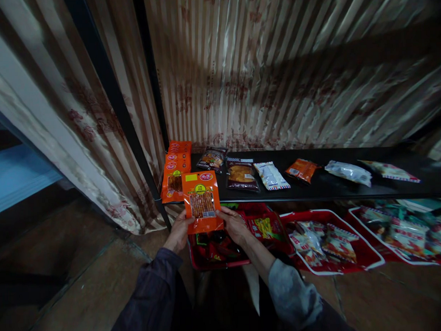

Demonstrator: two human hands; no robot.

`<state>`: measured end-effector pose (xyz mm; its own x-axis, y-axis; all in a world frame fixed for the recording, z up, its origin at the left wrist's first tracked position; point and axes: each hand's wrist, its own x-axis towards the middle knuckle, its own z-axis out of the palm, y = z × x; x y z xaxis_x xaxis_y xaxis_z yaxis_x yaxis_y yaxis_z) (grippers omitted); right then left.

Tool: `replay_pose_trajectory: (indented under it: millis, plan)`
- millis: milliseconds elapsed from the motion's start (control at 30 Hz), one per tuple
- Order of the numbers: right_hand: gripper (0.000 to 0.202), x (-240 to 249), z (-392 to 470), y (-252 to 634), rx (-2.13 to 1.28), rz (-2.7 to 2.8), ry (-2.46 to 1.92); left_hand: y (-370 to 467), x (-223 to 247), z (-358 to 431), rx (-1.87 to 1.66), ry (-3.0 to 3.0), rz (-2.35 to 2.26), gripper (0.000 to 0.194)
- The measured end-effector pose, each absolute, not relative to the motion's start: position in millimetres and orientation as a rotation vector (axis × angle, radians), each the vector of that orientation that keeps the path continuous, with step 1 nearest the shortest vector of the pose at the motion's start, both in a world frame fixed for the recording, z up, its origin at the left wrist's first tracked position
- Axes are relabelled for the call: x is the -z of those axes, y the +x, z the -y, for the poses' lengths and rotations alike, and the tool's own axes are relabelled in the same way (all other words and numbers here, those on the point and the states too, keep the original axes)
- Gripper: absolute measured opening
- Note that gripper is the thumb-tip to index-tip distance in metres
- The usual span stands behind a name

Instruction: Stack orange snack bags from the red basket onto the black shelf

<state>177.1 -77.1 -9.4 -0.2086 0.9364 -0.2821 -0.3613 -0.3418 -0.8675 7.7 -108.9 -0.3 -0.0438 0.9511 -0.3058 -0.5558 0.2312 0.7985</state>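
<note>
An orange snack packet [202, 202] with a clear window is held upright between my two hands, in front of the shelf edge. My left hand [179, 231] grips its lower left side, and my right hand [235, 226] pinches its lower right side. Just behind and to the left, several similar orange packets [173, 172] lie in an overlapping row at the left end of the black shelf [239, 195]. To their right lie a dark snack bag [212, 158] and a brown packet [241, 176]. Below my hands, a red basket [224, 265] of snack packets is partly hidden.
Farther right on the shelf lie a white packet [271, 176], an orange packet [302, 170] and more bags. Two more red baskets [368, 257] with snacks stand on the tiled floor. A black shelf post [120, 106] rises at left; a striped curtain [261, 77] hangs behind.
</note>
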Motion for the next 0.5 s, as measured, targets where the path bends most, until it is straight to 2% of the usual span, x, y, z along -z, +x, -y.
replay_pose_trajectory:
  millis: [267,500]
  plan:
    - [0.031,14.3,71.3,165.9,-1.714,0.721,-1.075,-5.9,10.6,101.9,-1.303,0.531,-0.956,0.034]
    - [0.034,11.6,67.9,165.0,-1.707,0.7,-1.066,-9.5,6.7,101.9,-1.294,0.562,-0.902,0.038]
